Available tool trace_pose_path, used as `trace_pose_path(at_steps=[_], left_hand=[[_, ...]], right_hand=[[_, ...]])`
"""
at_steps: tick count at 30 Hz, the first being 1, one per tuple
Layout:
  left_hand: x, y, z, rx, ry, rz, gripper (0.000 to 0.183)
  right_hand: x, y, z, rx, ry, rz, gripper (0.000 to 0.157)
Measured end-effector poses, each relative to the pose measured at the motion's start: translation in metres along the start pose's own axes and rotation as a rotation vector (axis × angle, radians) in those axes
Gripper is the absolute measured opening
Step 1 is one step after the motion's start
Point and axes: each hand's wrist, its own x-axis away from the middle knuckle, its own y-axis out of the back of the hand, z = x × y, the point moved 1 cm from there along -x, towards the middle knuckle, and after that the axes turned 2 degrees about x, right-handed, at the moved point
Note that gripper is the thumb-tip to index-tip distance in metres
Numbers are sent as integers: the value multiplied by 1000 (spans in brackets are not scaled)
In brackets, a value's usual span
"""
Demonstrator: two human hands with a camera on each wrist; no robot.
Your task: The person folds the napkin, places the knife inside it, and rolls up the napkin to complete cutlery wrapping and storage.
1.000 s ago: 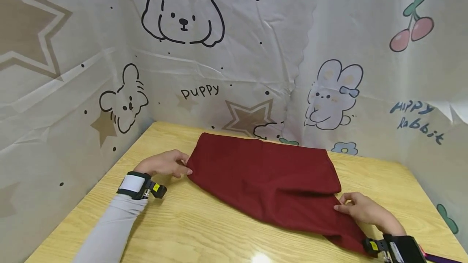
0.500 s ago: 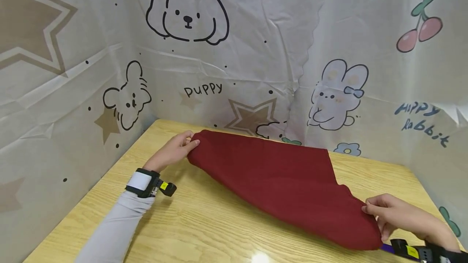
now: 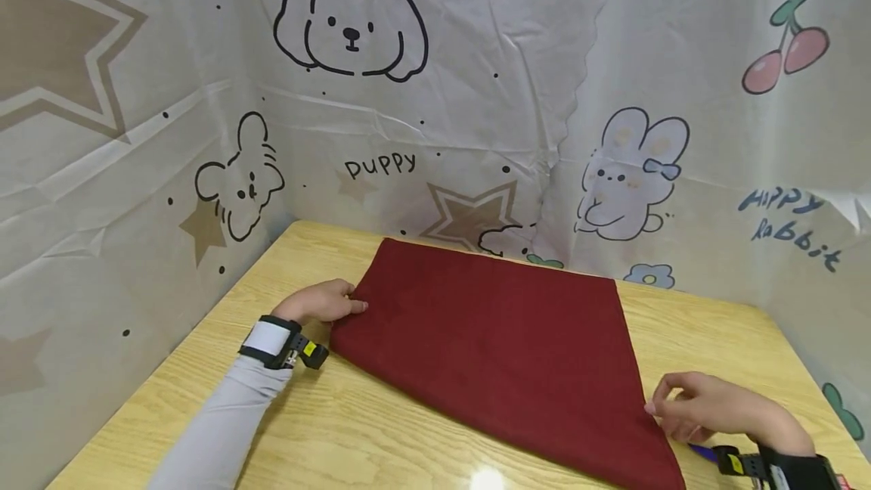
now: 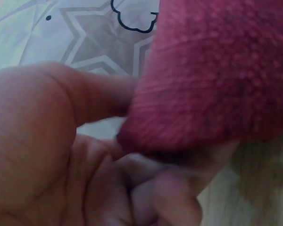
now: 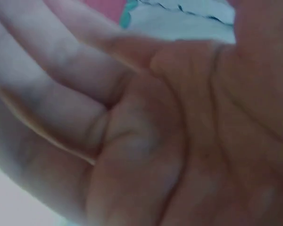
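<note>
A dark red cloth (image 3: 503, 346) is spread over the wooden table, mostly smooth, its near edge bowed. My left hand (image 3: 323, 302) grips the cloth at its left edge. In the left wrist view the thumb (image 4: 104, 96) lies over the woven edge and the other fingers are underneath. My right hand (image 3: 714, 410) is at the right edge, near the front corner, with its fingertips right at the fabric. In the right wrist view its fingers (image 5: 52, 89) are loosely bent and nothing shows in the palm; a bit of red cloth (image 5: 106, 10) appears beyond them.
A purple-blue stick-like thing (image 3: 702, 452) lies on the table (image 3: 381, 429) under the right wrist. A pale curtain (image 3: 442, 97) with cartoon prints stands behind the table and along its left side. Both wrists wear black straps with small cameras.
The cloth's folded right front part has been drawn out flat toward the front right. My left hand rose with its edge, then came down. The right hand moved right, then slightly back left.
</note>
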Motion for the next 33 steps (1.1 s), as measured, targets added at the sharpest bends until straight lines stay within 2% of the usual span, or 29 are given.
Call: trace_pose_path(at_steps=[2, 5, 9, 11, 13, 16, 18, 20, 22, 25, 29, 32, 33], left_hand=[[6, 1, 7, 23, -3, 18, 33], [23, 1, 19, 38, -18, 29, 42], [46, -4, 35, 56, -105, 29, 37], [54, -8, 39, 58, -184, 20, 34], [57, -12, 40, 44, -257, -13, 30], [57, -15, 37, -15, -353, -111, 14], [56, -15, 34, -29, -366, -170, 8], [54, -14, 29, -18, -361, -209, 7], [54, -14, 25, 22, -341, -225, 11], [56, -13, 18, 80, -323, -247, 16], [65, -10, 11, 201, -267, -260, 24], [72, -9, 8, 284, -174, -229, 26], [73, -8, 8, 291, -142, -210, 27]], right_hand=[[1, -6, -3, 22, -34, -47, 30], [7, -17, -7, 138, -50, -141, 40], [18, -30, -13, 265, -40, -241, 51], [22, -36, -15, 236, -19, -238, 55], [23, -41, -16, 156, 13, -208, 58], [22, -45, -18, 66, 124, -159, 59], [21, -46, -19, 48, 239, -135, 53], [20, -46, -20, 14, 331, -104, 44], [20, -45, -21, -70, 402, -46, 34], [24, -43, -22, -256, 377, 43, 31], [33, -39, -24, -401, 337, 76, 31], [36, -38, -27, -485, 349, 133, 32], [36, -38, -28, -515, 354, 175, 33]])
